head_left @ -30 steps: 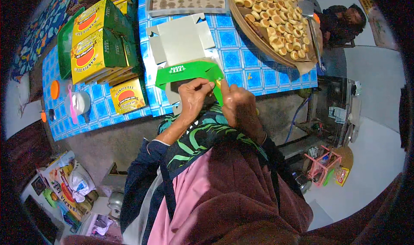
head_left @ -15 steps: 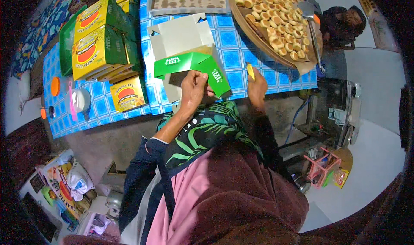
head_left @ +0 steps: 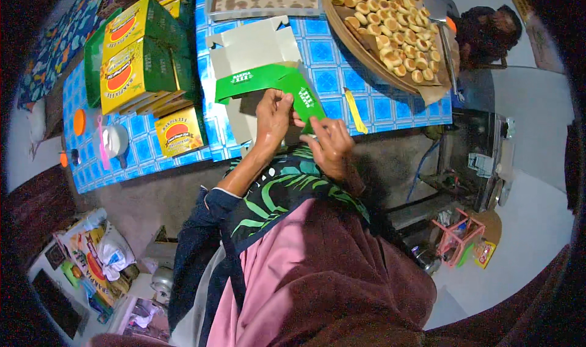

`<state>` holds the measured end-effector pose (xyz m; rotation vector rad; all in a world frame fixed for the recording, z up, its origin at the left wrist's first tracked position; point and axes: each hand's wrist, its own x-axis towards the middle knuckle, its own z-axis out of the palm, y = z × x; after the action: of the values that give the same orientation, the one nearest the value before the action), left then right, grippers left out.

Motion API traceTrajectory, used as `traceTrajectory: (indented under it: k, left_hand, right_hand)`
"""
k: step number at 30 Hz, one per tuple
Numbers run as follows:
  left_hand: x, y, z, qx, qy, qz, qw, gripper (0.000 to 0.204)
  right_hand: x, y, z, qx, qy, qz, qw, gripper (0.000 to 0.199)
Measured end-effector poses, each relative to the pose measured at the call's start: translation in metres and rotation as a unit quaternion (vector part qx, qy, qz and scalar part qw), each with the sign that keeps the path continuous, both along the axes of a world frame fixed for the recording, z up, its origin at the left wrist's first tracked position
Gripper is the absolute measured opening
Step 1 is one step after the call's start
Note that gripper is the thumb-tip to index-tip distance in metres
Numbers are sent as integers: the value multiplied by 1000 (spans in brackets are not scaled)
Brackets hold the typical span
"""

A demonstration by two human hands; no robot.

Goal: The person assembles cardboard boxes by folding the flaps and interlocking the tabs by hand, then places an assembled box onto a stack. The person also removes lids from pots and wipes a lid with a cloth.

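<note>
While the left hand (head_left: pixel 273 116), at the centre of the frame, pinches the inner edge of an open green carton (head_left: pixel 259 80) between thumb and fingers, the right hand (head_left: pixel 331 147), just right of centre, touches the carton's lower right end; whether its fingers are closed on the card cannot be told. Right of centre: a slim yellow tool (head_left: pixel 354 112) on a blue checked tablecloth (head_left: pixel 379 108). Upper right: a round tray (head_left: pixel 357 52) bearing small pastries (head_left: pixel 397 42). Upper left: stacked yellow-and-green boxes (head_left: pixel 131 66).
</note>
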<state>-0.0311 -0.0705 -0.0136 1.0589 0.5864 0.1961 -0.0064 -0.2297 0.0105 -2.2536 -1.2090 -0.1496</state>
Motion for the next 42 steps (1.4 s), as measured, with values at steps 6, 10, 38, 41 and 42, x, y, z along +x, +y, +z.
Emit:
traceTrajectory:
  k: [6,10,38,41,42]
  left_hand:
    - [9,-9,-11,-20,-47,-17,999,12]
    - [7,-7,-15,-34,-28,-61,997,7]
    - [-4,-14,-19,216,-6,-21,976,12]
    - [-2,-17,-16,164,-27,11,986,4]
    - [-2,-18,-12,149,-28,16,988,5]
  right_hand:
    - [3,12,-12,20,-17,-92,995,45]
    - [5,11,-18,61,39,-107,992,35]
    - [8,18,-32,-1,-18,-115,993,22]
    - [10,20,-37,94,-36,-111,989,24]
    - [9,20,-36,130,-35,-106,985,26]
